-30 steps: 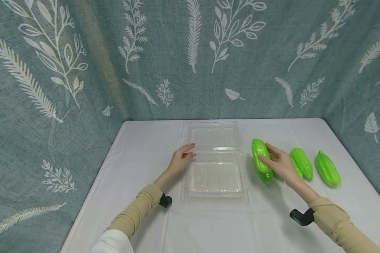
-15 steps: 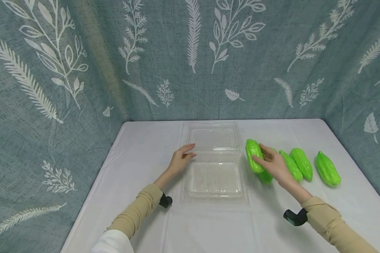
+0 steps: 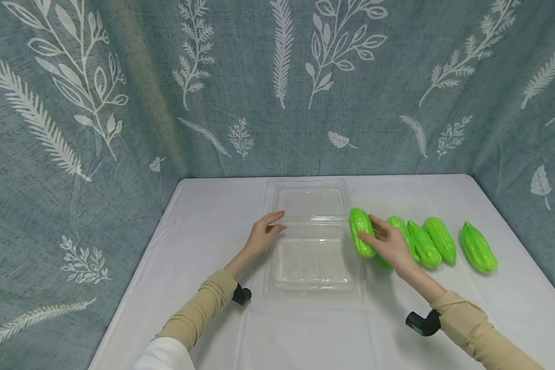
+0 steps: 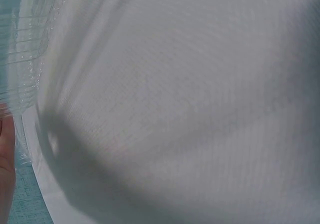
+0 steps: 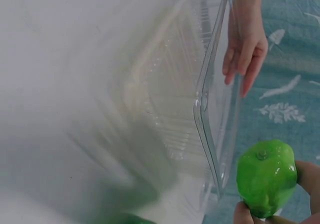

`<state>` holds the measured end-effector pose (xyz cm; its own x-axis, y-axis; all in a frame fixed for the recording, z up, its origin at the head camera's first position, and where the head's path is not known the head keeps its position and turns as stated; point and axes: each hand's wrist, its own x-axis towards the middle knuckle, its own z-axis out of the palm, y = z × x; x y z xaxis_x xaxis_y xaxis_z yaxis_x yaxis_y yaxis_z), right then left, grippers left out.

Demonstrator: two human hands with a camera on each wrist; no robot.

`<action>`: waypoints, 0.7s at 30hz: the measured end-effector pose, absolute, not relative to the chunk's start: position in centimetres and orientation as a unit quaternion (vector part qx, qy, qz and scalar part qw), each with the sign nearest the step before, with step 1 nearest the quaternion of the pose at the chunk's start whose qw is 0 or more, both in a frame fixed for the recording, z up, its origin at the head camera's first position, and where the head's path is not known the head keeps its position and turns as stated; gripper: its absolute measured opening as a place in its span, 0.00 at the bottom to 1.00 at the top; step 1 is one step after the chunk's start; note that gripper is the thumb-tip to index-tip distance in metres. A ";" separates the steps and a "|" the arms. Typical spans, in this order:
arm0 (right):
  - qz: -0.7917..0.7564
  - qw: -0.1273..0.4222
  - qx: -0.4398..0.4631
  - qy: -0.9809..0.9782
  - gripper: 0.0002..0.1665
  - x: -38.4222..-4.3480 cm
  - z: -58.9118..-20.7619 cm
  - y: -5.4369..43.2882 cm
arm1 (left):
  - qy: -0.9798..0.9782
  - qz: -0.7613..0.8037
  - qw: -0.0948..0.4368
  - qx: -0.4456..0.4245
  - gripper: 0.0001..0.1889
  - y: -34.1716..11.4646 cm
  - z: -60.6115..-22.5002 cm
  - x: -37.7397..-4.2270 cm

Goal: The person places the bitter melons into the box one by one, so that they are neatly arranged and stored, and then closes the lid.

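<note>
My right hand (image 3: 390,245) holds a glossy green pepper (image 3: 362,234), ribbed and apparently plastic, between thumb and fingers. It hangs just above the right rim of a clear plastic clamshell box (image 3: 314,259). In the right wrist view the rounded end of the pepper (image 5: 266,178) faces the camera. The box lies opened flat, its lid (image 3: 311,200) folded back away from me. At the left edge of the box, near the hinge, is my left hand (image 3: 262,232), fingers loosely extended. Whether its fingertips touch the plastic, I cannot tell. Another pepper (image 3: 385,262) lies partly hidden beneath my right hand.
Several more green peppers lie to the right on the white-covered table (image 3: 203,216), among them a slanted pepper (image 3: 440,240) and a separate pepper (image 3: 478,247) farthest right. Patterned blue-green curtains (image 3: 259,139) enclose the table at the back and sides.
My right hand has carried the pepper leftward toward the box, uncovering more of the peppers behind it. My left hand and the box have stayed in place.
</note>
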<state>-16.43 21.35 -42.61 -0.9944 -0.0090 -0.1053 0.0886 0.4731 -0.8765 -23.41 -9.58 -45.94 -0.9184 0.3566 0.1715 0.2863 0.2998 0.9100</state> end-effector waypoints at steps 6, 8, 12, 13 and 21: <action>-0.518 0.054 0.030 0.853 0.46 -16.5 -42.9 20.5 | 0.801 0.560 0.027 0.210 0.20 -9.6 -46.0 -23.4; -0.524 0.053 0.028 0.849 0.46 -16.5 -43.0 20.3 | 0.801 0.560 0.028 0.210 0.20 -9.6 -46.0 -23.4; -0.542 0.050 0.021 0.839 0.45 -16.5 -43.2 19.8 | 0.801 0.560 0.030 0.208 0.20 -9.5 -46.0 -23.4; -0.544 0.050 0.022 0.837 0.45 -16.5 -43.2 19.7 | 0.801 0.561 0.031 0.208 0.20 -9.5 -46.0 -23.4; -0.543 0.054 0.021 0.838 0.44 -16.3 -43.0 18.6 | 0.805 0.558 0.033 0.201 0.20 -9.6 -45.9 -23.4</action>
<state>-16.35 18.63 -43.04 -0.9932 -0.0233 -0.1144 0.0949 0.4097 -0.9073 -23.36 -9.56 -45.92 -0.9174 0.3592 0.1711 0.2861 0.2967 0.9111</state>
